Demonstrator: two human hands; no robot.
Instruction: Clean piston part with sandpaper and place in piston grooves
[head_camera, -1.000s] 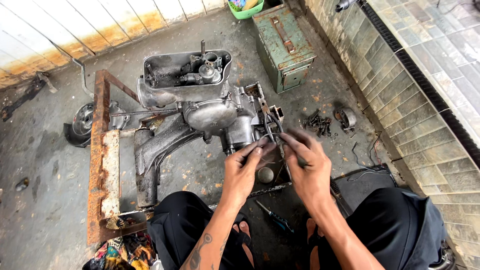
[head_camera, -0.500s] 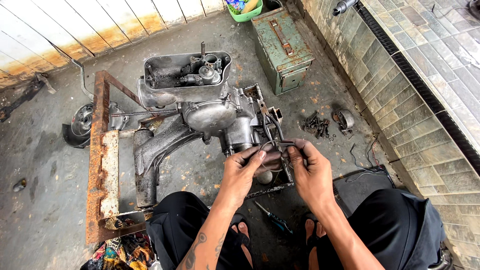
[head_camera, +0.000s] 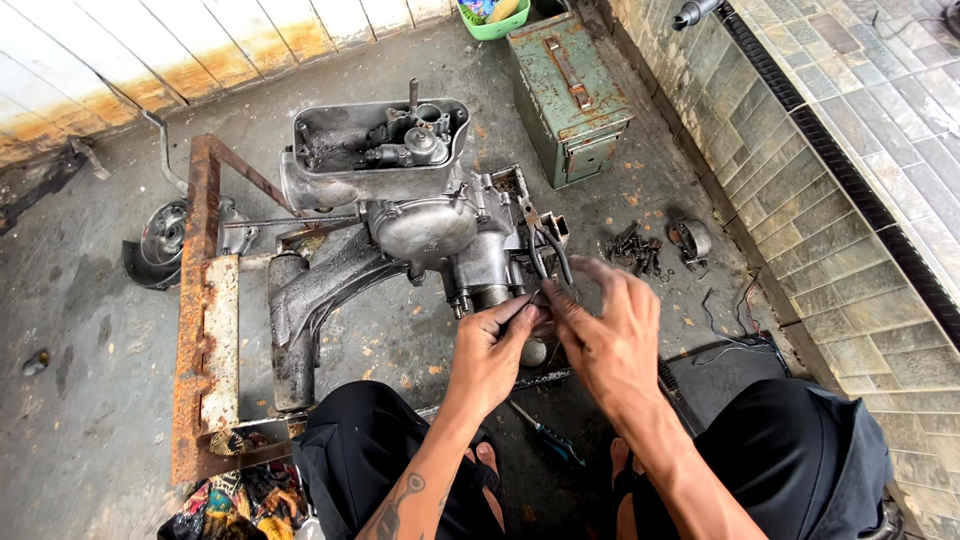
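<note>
Pliers (head_camera: 545, 250), dark slim metal handles

Grey engine (head_camera: 420, 225), rusty-orange frame (head_camera: 205, 300), green metal box (head_camera: 568, 95).

Hidden and cut-off parts

The pliers' (head_camera: 548, 255) handle ends vanish behind the fingers of the left hand (head_camera: 492, 352) and right hand (head_camera: 612, 338); the green basket (head_camera: 497, 20) is cropped by the top edge.

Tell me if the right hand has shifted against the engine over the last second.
Yes. The right hand has drawn slightly back from the engine toward the person, fingers now spread open beside the left hand.
</note>
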